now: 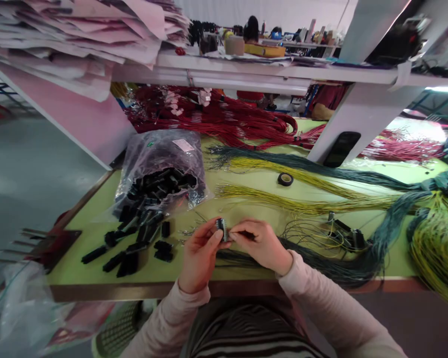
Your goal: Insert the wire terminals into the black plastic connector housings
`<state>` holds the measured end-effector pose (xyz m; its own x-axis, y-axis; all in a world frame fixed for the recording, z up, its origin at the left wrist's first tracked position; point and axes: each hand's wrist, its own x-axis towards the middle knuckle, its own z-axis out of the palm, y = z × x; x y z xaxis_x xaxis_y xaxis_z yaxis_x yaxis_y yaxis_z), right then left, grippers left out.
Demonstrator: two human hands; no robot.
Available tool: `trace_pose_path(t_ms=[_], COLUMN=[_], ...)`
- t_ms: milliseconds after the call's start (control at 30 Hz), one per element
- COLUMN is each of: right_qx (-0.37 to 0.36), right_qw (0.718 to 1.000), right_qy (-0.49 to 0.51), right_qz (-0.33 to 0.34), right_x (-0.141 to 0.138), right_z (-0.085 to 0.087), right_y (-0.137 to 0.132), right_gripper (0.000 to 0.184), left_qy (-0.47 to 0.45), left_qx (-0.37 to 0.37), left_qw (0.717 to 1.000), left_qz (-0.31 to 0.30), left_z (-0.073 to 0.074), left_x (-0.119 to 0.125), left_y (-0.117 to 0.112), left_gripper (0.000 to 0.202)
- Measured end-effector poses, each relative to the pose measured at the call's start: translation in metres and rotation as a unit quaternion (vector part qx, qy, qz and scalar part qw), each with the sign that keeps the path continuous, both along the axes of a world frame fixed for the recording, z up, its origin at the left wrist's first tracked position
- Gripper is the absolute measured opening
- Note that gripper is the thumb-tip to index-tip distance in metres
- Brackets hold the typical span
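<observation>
Left hand [199, 253] and right hand [261, 243] together above the front edge of the pale green worktop [246, 272], both closed on one small black plastic connector housing [221, 229], held between them clear of the surface. Left thumb and forefinger pinched on the housing's left side; right fingertips pinched against its right side. Any fine item between those fingertips too small to confirm.

Directly beneath the hands, a long bundle of dark green insulated wires [321, 266], running toward the right edge of the worktop. Just right of the hands, black connectors with thin yellow wires attached [343, 236]. Near the left front corner, loose black plastic connector housings [134, 246], scattered beside a clear plastic bag [159, 169] packed with similar black pieces.

Toward the rear, two long yellow wire bundles [302, 201], with a roll of black tape [285, 179] between them. At the rear edge, a mass of red wires [216, 117], below a white shelf [283, 64]. Black smartphone [341, 148] at the foot of the shelf's white support. Overhanging sheets of pink paper [74, 35] at upper left.
</observation>
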<state>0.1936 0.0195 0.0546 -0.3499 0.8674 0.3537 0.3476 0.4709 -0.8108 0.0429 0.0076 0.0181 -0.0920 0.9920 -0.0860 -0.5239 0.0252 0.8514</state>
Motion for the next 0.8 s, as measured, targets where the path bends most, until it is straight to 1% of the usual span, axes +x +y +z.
trace_pose_path(t_ms=[100, 167, 267, 300, 367, 433, 500, 567, 600, 667, 700, 800], right_qx=[0.029, 0.056, 0.098, 0.103, 0.088, 0.043, -0.003, -0.019, -0.009, 0.031, 0.052, 0.100], right_qw=[0.999, 0.998, 0.993, 0.992, 0.995, 0.999, 1.000, 0.998, 0.992, 0.965, 0.949, 0.908], right_qy=[-0.024, -0.038, -0.059, -0.059, -0.036, 0.000, 0.001, -0.066, -0.128, -0.257, -0.307, -0.407], right_qz=[0.001, -0.003, -0.030, -0.033, -0.023, -0.003, 0.021, 0.015, -0.002, -0.042, -0.048, -0.008], right_x=[-0.001, -0.005, -0.009, -0.010, -0.008, -0.003, 0.006, 0.015, 0.018, 0.021, 0.019, 0.006], right_z=[-0.002, -0.006, -0.015, -0.018, -0.023, -0.028, -0.033, -0.039, -0.042, -0.048, -0.050, -0.056], right_y=[0.000, -0.002, -0.006, -0.007, -0.007, -0.004, 0.008, 0.027, 0.039, 0.064, 0.075, 0.098], right_gripper=[0.014, 0.015, 0.016, 0.016, 0.017, 0.017, 0.022, 0.030, 0.032, 0.029, 0.024, 0.017], left_qy=[-0.011, -0.004, 0.033, 0.045, 0.049, 0.020, -0.018, -0.036, -0.037, -0.035, -0.034, -0.036], left_qx=[-0.003, 0.006, 0.028, 0.034, 0.029, -0.001, -0.040, -0.065, -0.070, -0.071, -0.069, -0.067], left_qw=[1.000, 1.000, 0.997, 0.996, 0.997, 1.000, 0.999, 0.997, 0.997, 0.997, 0.997, 0.997], left_qz=[0.001, 0.020, 0.062, 0.065, 0.046, 0.019, 0.016, 0.019, 0.018, 0.018, 0.019, 0.025], left_z=[-0.002, -0.004, -0.009, -0.010, -0.012, -0.014, -0.018, -0.023, -0.025, -0.030, -0.031, -0.032], left_x=[0.002, 0.004, 0.007, 0.008, 0.007, 0.004, 0.000, -0.004, -0.006, -0.008, -0.008, -0.008], left_y=[0.000, -0.001, -0.004, -0.005, -0.004, 0.001, 0.008, 0.015, 0.018, 0.022, 0.023, 0.022], left_gripper=[0.029, 0.028, 0.029, 0.029, 0.031, 0.031, 0.030, 0.031, 0.032, 0.034, 0.034, 0.033])
